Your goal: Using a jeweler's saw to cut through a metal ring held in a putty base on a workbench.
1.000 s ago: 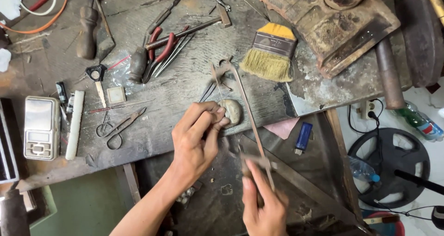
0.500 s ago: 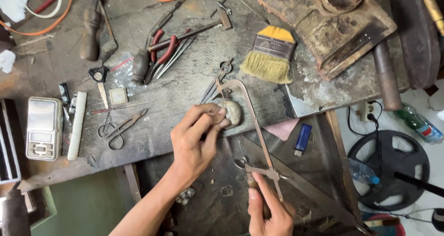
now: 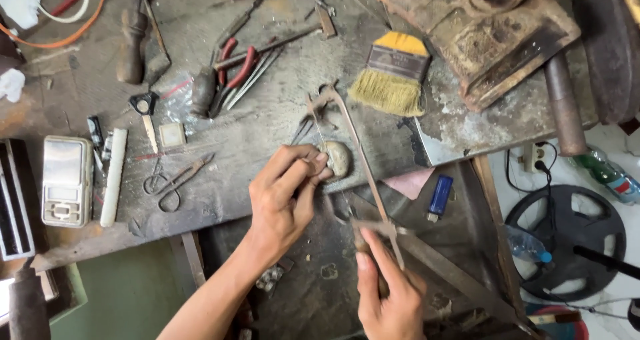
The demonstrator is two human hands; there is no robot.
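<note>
Left hand (image 3: 283, 200) pinched shut on a small thing, too tiny to tell, pressed against the pale round stone (image 3: 338, 159) at the desk (image 3: 253, 133) edge. Right hand (image 3: 390, 290) wrapped tight around the jeweller's saw (image 3: 353, 153) handle, frame reaching up past the stone. Paintbrush (image 3: 393, 77) well apart.

i saw a dull metal saw frame (image 3: 353, 160), a scarred, grimy wooden bench (image 3: 253, 133), a brush (image 3: 393, 73) with coarse straw-coloured bristles, and a glossy blue plastic lighter (image 3: 439, 197)
</note>
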